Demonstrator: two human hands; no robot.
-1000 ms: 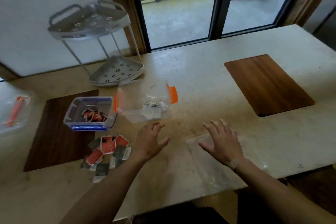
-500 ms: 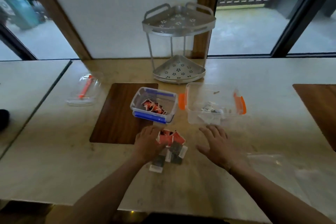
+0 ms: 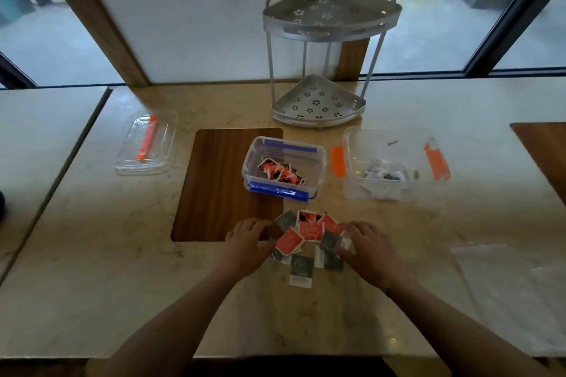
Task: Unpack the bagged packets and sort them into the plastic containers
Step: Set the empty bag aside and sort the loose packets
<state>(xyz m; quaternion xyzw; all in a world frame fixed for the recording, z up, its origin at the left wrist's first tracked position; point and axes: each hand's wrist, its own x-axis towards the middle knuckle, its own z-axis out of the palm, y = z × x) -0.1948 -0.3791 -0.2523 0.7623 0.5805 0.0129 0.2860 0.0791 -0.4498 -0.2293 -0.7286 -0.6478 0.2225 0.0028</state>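
Observation:
A loose pile of red and grey packets (image 3: 309, 239) lies on the stone counter in front of me. My left hand (image 3: 248, 239) rests at the pile's left edge, fingers curled against a red packet. My right hand (image 3: 369, 243) lies on the pile's right edge, fingers spread over grey packets. Neither hand lifts anything. Behind the pile, a clear container with blue clips (image 3: 283, 167) holds red packets. To its right, a larger clear container with orange clips (image 3: 392, 162) holds grey packets. An empty clear plastic bag (image 3: 502, 281) lies flat at the right.
A metal two-tier corner rack (image 3: 324, 64) stands at the back against the wall. A clear lid with an orange clip (image 3: 147, 142) lies at the left. A wooden inset panel (image 3: 220, 184) sits under the blue-clip container's left part; another shows at the far right edge.
The view swung left and centred on the packets. Both hands moved from the bag area onto the two sides of the pile; the bag now lies off to the right.

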